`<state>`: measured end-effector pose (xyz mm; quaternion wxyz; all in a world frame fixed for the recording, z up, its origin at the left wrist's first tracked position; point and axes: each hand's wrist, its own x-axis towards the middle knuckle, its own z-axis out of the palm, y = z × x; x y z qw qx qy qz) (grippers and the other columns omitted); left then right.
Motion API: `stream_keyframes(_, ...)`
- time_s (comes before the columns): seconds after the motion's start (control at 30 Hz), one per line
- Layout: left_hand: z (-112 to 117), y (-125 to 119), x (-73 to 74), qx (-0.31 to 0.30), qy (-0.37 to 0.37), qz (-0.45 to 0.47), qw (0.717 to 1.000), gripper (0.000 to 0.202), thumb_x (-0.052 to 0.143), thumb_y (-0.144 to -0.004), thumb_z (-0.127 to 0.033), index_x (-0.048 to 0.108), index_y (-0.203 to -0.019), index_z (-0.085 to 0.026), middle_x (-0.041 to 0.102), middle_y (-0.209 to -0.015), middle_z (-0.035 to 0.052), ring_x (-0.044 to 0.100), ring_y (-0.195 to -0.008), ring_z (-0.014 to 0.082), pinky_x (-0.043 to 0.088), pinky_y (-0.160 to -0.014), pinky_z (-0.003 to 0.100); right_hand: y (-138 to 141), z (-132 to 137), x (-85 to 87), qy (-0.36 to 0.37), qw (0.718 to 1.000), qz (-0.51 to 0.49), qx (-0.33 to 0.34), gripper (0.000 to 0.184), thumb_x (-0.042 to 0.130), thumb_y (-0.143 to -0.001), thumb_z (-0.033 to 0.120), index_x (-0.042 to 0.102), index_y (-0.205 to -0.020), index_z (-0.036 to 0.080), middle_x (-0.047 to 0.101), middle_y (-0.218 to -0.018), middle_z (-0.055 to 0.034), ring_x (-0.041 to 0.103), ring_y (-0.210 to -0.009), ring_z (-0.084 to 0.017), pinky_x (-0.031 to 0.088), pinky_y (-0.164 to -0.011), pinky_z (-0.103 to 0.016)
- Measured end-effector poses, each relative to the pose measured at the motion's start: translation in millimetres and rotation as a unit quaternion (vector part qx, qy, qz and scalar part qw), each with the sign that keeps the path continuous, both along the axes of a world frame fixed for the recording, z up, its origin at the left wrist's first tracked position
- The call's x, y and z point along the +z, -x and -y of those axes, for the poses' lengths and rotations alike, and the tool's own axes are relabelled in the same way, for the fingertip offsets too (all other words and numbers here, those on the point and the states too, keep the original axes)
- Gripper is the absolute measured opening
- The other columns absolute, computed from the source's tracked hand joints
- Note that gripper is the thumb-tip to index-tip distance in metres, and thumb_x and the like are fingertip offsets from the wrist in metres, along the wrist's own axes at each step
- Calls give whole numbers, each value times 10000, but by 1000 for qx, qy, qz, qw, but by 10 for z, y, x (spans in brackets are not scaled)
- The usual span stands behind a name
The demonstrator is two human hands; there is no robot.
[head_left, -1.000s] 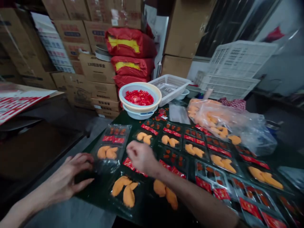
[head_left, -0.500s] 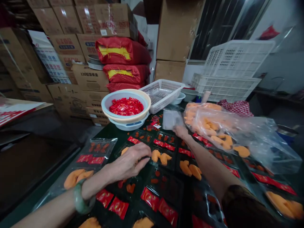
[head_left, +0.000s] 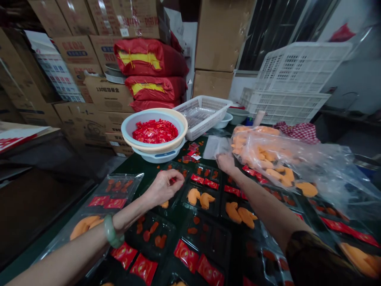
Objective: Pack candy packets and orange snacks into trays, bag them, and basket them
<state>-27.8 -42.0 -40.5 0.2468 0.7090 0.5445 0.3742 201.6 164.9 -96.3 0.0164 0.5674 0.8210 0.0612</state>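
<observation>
Shifted slightly leftward, the left hand point(head_left: 166, 184) curls over a plastic tray point(head_left: 175, 198); the right hand point(head_left: 225, 162) touches translucent bags point(head_left: 214, 145) on the surface point(head_left: 140, 164). Either hand's grip is unclear. Bags seem light, slippery, best pinched edgewise.

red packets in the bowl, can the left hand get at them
Likely yes: the left hand is just in front of the bowl, nothing seems to stand between them, and the red packets lie uncovered.
</observation>
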Motion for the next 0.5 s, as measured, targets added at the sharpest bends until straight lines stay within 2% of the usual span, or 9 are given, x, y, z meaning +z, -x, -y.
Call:
stream_keyframes(0.07, -17, -12, -9, 3, -4, 1, 1000, 155, 514, -780, -246, 620, -751, -137, 617, -742, 15, 544, -677, 112, 422, -629, 214, 4, -50, 0, 1, 1000, -4, -16, 440, 440, -888, 317, 448, -1272, 102, 495, -1263, -211, 451, -1195, -304, 398, -900, -410)
stream_keyframes(0.13, -16, -26, -16, -2, -6, 4, 1000, 152, 514, -784, -242, 621, -750, -140, 623, -766, 19, 550, -703, 116, 426, -648, 217, 7, -140, 5, 17, 999, -3, -28, 519, 464, -884, 376, 398, -1308, 84, 533, -1202, -206, 531, -1097, -285, 439, -856, -400)
stream_keyframes(0.2, -10, -32, -34, -6, -2, 13, 1000, 151, 515, -788, -241, 622, -756, -140, 623, -773, 23, 549, -705, 116, 425, -638, 212, 7, -241, 13, 34, 999, 4, -26, 481, 487, -888, 383, 431, -1282, 115, 569, -1147, -149, 580, -1000, -236, 472, -826, -395)
stream_keyframes(0.3, -2, -15, -85, -5, 6, 30, 1000, 148, 517, -788, -239, 622, -764, -137, 618, -771, 26, 546, -689, 111, 419, -606, 200, -3, -347, 21, 41, 999, 19, -5, 384, 528, -880, 352, 501, -1211, 160, 554, -1174, -91, 569, -1004, -210, 479, -850, -433)
stream_keyframes(0.5, -24, 49, -174, 3, 25, 23, 999, 148, 509, -779, -242, 608, -748, -137, 605, -744, 19, 529, -649, 104, 406, -580, 196, -60, -346, 31, 54, 998, 5, 27, 311, 549, -871, 318, 558, -1126, 140, 569, -1153, -89, 567, -1015, -207, 478, -859, -425)
